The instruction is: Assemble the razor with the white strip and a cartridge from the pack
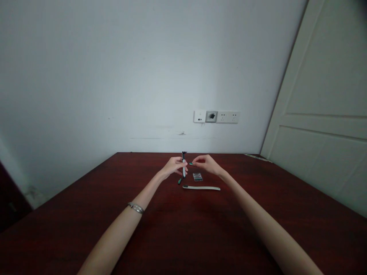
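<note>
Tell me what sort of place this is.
Probably a room in a home or small office: a dark reddish table set against a pale wall with sockets, and what looks like a panelled door at right.

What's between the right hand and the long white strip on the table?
In the head view, a small clear case shows between the right hand and the long white strip; it sits on the table.

Reddish table (pixel 177 233) bears pale strip (pixel 203 188); clear case (pixel 197 177); green piece (pixel 179 181).
</note>
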`<state>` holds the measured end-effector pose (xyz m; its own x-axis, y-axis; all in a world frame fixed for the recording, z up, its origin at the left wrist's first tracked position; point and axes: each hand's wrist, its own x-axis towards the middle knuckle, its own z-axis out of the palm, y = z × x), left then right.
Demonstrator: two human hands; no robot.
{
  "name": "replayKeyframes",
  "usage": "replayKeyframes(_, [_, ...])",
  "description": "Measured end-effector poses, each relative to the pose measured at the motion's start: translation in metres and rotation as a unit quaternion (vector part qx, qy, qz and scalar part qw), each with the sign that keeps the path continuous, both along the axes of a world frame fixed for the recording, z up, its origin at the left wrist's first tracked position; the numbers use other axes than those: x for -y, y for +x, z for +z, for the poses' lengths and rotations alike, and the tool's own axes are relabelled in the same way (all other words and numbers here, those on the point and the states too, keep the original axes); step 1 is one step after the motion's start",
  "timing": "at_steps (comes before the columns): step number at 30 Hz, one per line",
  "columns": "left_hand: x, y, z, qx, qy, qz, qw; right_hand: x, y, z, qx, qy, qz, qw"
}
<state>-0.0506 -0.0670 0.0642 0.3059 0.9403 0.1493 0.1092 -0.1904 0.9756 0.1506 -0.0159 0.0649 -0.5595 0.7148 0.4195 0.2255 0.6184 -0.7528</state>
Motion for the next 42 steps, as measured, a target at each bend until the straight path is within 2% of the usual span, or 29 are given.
replayKeyframes(14, [0.000, 0.000, 0.000, -0.009, -0.007, -0.028, 1.000, 0.003, -0.007, -0.002, 0.015, 0.019, 0.014, 1.000])
replayKeyframes(21, [-0.002, -0.002, 0.000, 0.015, 0.001, -0.033, 0.999, 0.014, 0.002, 0.014, 0.002, -0.013, 0.043, 0.999])
replayKeyframes(25, [-0.003, -0.004, 0.001, 0.045, 0.004, -0.034, 0.998, 0.019, 0.006, 0.018, 0.009, 0.031, 0.047, 0.998])
replayKeyframes(33, [-0.003, -0.005, 0.002, 0.082, -0.015, -0.057, 0.995, 0.022, -0.004, 0.013, -0.005, 0.133, 0.000, 0.991])
replayKeyframes(42, [0.000, -0.003, 0.004, 0.090, -0.029, -0.080, 0.992, 0.028, -0.007, 0.016, -0.016, 0.148, -0.013, 0.989])
